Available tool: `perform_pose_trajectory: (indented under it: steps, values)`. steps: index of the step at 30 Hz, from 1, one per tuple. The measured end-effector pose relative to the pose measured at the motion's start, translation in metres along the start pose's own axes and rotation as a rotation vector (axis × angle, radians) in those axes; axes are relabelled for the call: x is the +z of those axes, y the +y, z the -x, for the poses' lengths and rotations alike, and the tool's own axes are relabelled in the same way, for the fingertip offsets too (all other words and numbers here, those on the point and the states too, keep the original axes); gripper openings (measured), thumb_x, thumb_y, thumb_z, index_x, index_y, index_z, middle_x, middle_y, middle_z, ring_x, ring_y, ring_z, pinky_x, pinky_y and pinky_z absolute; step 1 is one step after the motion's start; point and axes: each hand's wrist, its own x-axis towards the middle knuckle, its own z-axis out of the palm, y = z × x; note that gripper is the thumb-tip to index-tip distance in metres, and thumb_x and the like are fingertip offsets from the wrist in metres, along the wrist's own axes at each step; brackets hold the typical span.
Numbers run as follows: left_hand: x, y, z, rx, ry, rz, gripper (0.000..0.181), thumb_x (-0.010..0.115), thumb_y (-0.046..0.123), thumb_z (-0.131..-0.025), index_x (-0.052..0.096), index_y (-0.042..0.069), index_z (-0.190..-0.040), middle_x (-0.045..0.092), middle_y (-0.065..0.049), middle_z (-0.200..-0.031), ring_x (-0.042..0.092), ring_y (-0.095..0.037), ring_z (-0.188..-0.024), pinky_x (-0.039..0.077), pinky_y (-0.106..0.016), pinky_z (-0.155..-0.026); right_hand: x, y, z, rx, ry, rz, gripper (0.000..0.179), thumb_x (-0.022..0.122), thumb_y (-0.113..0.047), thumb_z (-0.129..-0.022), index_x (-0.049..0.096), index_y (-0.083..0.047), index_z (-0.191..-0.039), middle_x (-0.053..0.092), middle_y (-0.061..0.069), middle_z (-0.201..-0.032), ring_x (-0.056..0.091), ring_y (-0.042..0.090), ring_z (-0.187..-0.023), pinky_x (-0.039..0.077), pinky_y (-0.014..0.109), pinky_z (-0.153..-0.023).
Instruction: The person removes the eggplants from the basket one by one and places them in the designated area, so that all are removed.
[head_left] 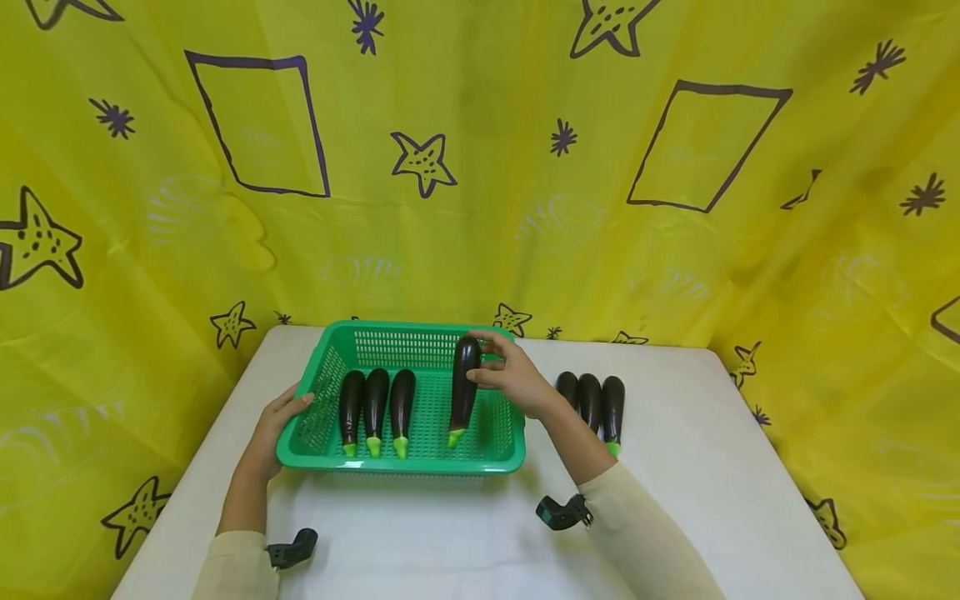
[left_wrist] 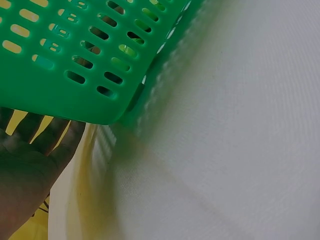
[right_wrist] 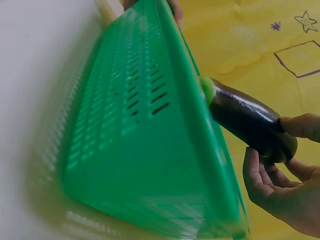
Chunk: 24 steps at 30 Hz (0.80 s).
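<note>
A green plastic basket (head_left: 397, 465) with slotted walls is over the middle left of the table. My left hand (head_left: 268, 429) grips its left side, thumb over the rim and fingers outside, as the left wrist view shows. With thumb and fingers my right hand (head_left: 519, 382) holds a dark purple eggplant (head_left: 464, 385) by its thick end. Its green stem end points down into the basket; in the right wrist view this eggplant (right_wrist: 245, 112) slants across the rim. Three more eggplants (head_left: 377, 404) lie side by side inside, toward the left.
Right of the basket, three eggplants (head_left: 613, 408) lie in a row on the white table (head_left: 712, 500), partly hidden behind my right forearm. A yellow curtain (head_left: 480, 250) with drawn starfish and frames surrounds the table at the back and sides.
</note>
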Motion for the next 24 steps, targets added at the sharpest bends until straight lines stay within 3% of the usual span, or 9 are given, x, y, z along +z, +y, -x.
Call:
perform_pose_trajectory:
  steps: [8,17,24]
  values:
    - [0.0,0.001,0.0,0.004,-0.006,-0.008,0.064,0.042,0.028,-0.113,0.019,0.004,-0.168,0.032,-0.028,-0.159,0.062,-0.008,-0.105,0.057,-0.03,-0.085,-0.018,-0.004,0.015,0.004,0.05,0.011,0.07,0.069,-0.003,-0.098,0.038,-0.005,-0.161,0.041,0.028,-0.152,0.059,0.033,-0.117,0.055,0.046,-0.095]
    - [0.0,0.001,-0.001,0.002,-0.003,-0.018,0.065,0.042,0.029,-0.113,0.018,0.003,-0.168,0.032,-0.027,-0.158,0.062,-0.007,-0.104,0.057,-0.029,-0.084,-0.034,-0.001,0.024,0.027,0.052,-0.068,0.072,0.066,-0.007,-0.102,0.033,-0.011,-0.165,0.035,0.024,-0.159,0.051,0.042,-0.136,0.054,0.046,-0.096]
    - [-0.001,0.0,0.0,-0.001,0.0,-0.017,0.066,0.043,0.029,-0.112,0.019,0.004,-0.168,0.036,-0.023,-0.154,0.061,-0.008,-0.104,0.057,-0.029,-0.084,-0.044,0.003,0.033,-0.002,0.052,-0.059,0.071,0.064,-0.006,-0.104,0.031,-0.01,-0.166,0.039,0.027,-0.155,0.06,0.035,-0.124,0.056,0.043,-0.094]
